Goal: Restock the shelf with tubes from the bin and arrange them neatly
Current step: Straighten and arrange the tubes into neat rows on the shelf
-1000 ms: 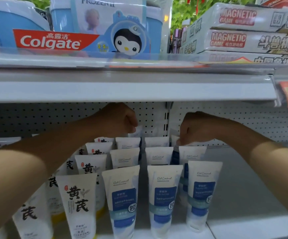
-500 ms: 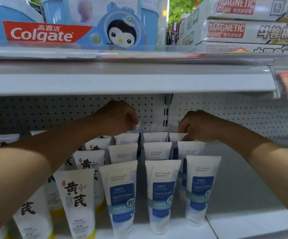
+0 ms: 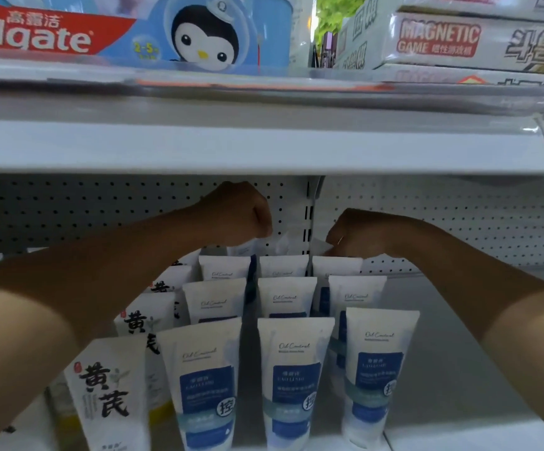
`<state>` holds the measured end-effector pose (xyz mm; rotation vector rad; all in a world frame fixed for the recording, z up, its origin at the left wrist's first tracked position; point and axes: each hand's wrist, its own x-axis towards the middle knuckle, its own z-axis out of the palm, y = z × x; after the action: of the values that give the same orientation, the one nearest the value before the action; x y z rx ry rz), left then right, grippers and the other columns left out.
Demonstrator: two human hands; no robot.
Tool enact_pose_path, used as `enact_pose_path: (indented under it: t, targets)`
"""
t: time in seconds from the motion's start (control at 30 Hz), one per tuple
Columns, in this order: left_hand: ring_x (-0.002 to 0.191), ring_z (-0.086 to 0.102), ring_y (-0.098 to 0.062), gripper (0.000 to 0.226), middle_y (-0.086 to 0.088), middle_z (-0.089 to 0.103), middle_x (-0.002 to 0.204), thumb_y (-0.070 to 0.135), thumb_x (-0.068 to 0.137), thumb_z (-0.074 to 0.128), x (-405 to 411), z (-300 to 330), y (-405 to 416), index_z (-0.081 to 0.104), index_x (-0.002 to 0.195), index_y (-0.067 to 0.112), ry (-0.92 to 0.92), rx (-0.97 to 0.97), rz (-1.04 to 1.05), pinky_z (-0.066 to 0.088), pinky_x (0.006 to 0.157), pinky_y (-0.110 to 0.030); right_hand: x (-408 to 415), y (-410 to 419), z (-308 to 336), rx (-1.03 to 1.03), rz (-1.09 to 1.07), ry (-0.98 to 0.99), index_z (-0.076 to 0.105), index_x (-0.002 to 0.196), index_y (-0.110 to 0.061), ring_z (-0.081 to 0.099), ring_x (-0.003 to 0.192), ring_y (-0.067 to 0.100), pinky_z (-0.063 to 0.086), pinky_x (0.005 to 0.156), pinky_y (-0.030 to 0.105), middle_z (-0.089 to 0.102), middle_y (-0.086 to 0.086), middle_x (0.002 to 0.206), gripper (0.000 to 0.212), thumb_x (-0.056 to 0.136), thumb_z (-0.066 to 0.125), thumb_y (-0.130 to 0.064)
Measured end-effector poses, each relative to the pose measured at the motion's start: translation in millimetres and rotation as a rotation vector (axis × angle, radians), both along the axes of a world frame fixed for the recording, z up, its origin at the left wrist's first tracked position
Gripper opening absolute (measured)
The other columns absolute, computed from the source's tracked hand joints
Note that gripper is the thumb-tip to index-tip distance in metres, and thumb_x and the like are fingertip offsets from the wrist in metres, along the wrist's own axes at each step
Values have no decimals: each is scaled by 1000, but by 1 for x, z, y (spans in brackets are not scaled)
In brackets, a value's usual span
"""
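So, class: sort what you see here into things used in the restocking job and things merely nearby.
Job: white-and-blue plastic tubes; white metal shelf; left hand; right hand.

Nearby: white tubes with black characters; blue Colgate box; grey Magnetic Game boxes.

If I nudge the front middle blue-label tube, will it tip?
Probably: the front middle tube stands tall on a narrow cap end, so it's top-heavy. It would likely knock the front right tube close beside it. Its flat top looks squeezable.
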<state>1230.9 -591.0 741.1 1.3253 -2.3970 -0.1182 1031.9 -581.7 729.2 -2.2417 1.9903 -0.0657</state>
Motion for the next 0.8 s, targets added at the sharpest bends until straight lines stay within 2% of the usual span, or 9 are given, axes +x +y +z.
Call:
enact_pose_path:
  t: [0.1, 0.27, 0.37, 0.43, 0.53, 0.6, 0.67, 0.73, 0.8]
  targets:
    - [92, 59, -7, 20, 0, 69, 109, 17, 87, 61, -6, -2, -9, 72, 101, 8, -10, 3, 23, 36, 76, -11, -3, -5, -2, -56, 65, 93, 35, 52, -10, 31, 52, 8, 23, 48, 19, 35, -1, 58, 44, 93, 52, -19]
    - [89, 61, -13, 20, -4, 71, 104, 18, 85, 63, -17, -3, -26, 73, 95, 4, 0, 46, 75, 41, 73, -17, -8, -11, -6, -97, 131, -14, 38, 51, -24, 35, 55, 5, 28, 51, 18, 38, -7, 58, 45, 89, 59, -13]
    - [63, 58, -7, 33, 0, 71, 74, 30, 87, 61, -24, -5, -30, 74, 86, 0, -54, 104, 91, 41, 52, -6, -10, -15, -6, -106, 148, -42, 42, 52, -26, 36, 53, 3, 28, 48, 14, 40, -7, 57, 43, 88, 60, -13]
    - [50, 53, -3, 40, 8, 63, 54, 37, 85, 63, -28, -7, -32, 73, 84, -1, -93, 142, 86, 40, 49, -4, -10, -15, -6, -107, 160, -56, 43, 52, -27, 36, 52, 3, 27, 44, 9, 42, -8, 57, 42, 88, 61, -12]
    - [57, 54, -6, 37, -1, 68, 73, 33, 83, 67, -34, -11, -35, 71, 93, -2, -148, 177, 79, 43, 54, -10, -9, -13, -8, -126, 179, -82, 37, 49, -26, 33, 50, 3, 25, 45, 12, 36, -8, 55, 48, 88, 60, -11]
    - [72, 57, -13, 35, -8, 68, 91, 29, 85, 66, -34, -12, -34, 68, 101, -2, -202, 175, 90, 39, 56, -12, -9, -13, -9, -108, 175, -107, 34, 50, -26, 32, 51, 3, 25, 49, 14, 34, -8, 55, 49, 89, 60, -11]
    - [83, 56, -14, 37, -11, 68, 102, 27, 87, 63, -33, -12, -33, 65, 109, -3, -241, 155, 101, 35, 58, -11, -10, -14, -9, -86, 164, -145, 44, 53, -21, 34, 52, 3, 27, 51, 17, 37, -9, 58, 41, 89, 61, -11]
    - [88, 55, -13, 36, -10, 67, 111, 25, 87, 63, -31, -10, -33, 64, 115, 2, -261, 118, 92, 38, 64, -14, -11, -15, -6, -72, 148, -163, 65, 78, -10, 37, 55, 2, 30, 51, 15, 46, -9, 66, 12, 89, 60, -9]
    - [98, 59, -16, 36, -7, 65, 116, 23, 86, 64, -30, -10, -31, 62, 119, 7, -275, 93, 74, 40, 79, -18, -11, -15, -5, -62, 138, -173, 66, 101, -13, 39, 56, 1, 31, 46, 9, 48, -10, 70, 16, 90, 57, -6]
